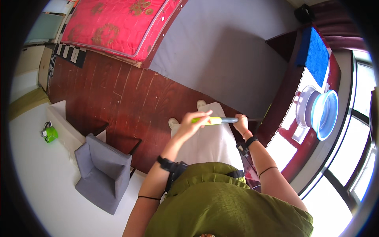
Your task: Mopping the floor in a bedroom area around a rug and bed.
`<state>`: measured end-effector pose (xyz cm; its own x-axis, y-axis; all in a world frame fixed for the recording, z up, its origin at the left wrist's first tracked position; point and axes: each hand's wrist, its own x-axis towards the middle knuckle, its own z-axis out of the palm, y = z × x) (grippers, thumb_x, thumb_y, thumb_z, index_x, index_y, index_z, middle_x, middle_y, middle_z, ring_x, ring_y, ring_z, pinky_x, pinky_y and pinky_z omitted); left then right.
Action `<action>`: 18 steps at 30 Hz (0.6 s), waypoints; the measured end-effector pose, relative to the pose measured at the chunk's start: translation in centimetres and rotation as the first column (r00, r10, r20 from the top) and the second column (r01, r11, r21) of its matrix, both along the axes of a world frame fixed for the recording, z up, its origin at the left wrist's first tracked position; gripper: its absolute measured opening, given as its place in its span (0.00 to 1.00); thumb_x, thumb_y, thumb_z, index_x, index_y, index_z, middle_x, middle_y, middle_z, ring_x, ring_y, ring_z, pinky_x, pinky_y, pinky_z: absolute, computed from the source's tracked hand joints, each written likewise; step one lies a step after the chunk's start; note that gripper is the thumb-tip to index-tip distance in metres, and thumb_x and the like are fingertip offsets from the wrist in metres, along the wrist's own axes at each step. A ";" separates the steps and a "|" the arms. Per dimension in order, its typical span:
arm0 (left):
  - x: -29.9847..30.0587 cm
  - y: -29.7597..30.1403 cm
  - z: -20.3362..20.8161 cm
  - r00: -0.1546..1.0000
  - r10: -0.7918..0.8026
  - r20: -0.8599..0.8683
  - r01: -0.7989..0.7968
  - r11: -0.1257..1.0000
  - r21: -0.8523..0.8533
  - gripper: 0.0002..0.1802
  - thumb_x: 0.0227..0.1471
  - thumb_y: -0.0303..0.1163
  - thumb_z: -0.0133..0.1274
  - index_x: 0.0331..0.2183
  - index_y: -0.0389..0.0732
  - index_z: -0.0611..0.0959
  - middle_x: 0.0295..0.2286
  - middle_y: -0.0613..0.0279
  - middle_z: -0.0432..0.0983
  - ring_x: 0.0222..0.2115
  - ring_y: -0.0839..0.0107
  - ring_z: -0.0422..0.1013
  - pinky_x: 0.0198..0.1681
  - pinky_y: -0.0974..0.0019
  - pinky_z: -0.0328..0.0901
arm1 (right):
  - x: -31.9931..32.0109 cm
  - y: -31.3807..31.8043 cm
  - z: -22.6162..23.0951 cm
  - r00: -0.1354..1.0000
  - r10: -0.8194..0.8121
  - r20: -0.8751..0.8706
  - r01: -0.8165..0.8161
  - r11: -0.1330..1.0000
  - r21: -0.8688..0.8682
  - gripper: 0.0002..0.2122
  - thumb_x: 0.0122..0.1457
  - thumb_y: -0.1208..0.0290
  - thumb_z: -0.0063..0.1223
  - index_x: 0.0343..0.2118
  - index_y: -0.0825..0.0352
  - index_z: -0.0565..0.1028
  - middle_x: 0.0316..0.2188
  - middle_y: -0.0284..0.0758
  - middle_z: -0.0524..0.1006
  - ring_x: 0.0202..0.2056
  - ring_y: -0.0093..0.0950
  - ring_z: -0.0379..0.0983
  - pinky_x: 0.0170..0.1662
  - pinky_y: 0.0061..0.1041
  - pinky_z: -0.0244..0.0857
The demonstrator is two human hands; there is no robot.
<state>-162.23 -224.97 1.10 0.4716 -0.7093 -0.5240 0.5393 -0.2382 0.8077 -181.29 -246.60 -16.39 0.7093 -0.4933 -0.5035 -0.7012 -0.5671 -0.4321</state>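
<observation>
A short rod (215,120), yellow-green at one end and grey at the other, lies level in front of my body, across my pale trousers. My left hand (192,125) is closed around the yellow-green end, with a finger stretched along it. Around the grey end, the fingers of my right hand (241,124) are wrapped. Whether the rod continues beyond my right fist is hard to make out. Both wrists carry black straps with small devices.
Ahead lie a red patterned mattress (114,27) and a grey sheet-like surface (221,51). A dark red table (290,93) at the right bears a blue cloth (316,53) and blue basin (325,114). At the left stands a grey armchair (103,172) on reddish wooden flooring (118,93).
</observation>
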 end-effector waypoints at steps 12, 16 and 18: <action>-0.6 12.2 12.4 0.904 0.257 0.340 -0.259 0.965 -0.041 0.17 0.52 0.34 0.43 0.29 0.31 0.80 0.22 0.63 0.74 0.14 0.84 0.60 0.18 0.78 0.53 | 5.7 15.1 6.1 0.939 0.081 0.335 -0.130 0.983 0.127 0.13 0.40 0.68 0.61 0.14 0.67 0.67 0.16 0.40 0.70 0.24 0.40 0.67 0.28 0.35 0.63; 0.9 15.4 16.9 0.801 0.380 0.462 -0.197 0.897 -0.395 0.20 0.50 0.29 0.38 0.10 0.37 0.66 0.09 0.59 0.68 0.12 0.66 0.69 0.20 0.66 0.62 | 9.9 18.6 12.1 0.877 0.149 0.458 -0.286 0.926 0.247 0.12 0.42 0.70 0.60 0.14 0.68 0.67 0.15 0.40 0.69 0.24 0.39 0.67 0.29 0.35 0.63; 0.9 16.1 17.6 0.815 0.401 0.418 -0.238 0.890 -0.389 0.22 0.51 0.32 0.40 0.08 0.39 0.62 0.08 0.60 0.66 0.13 0.64 0.71 0.20 0.66 0.63 | 10.1 18.9 13.1 0.886 0.148 0.439 -0.270 0.935 0.231 0.12 0.42 0.70 0.60 0.14 0.68 0.68 0.15 0.40 0.69 0.24 0.39 0.67 0.29 0.35 0.63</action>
<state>-161.31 -208.85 18.67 0.8298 -0.5564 0.0428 0.0701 0.1801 0.9812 -171.22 -227.70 -3.26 0.9512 -0.1936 -0.2402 -0.3060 -0.4940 -0.8138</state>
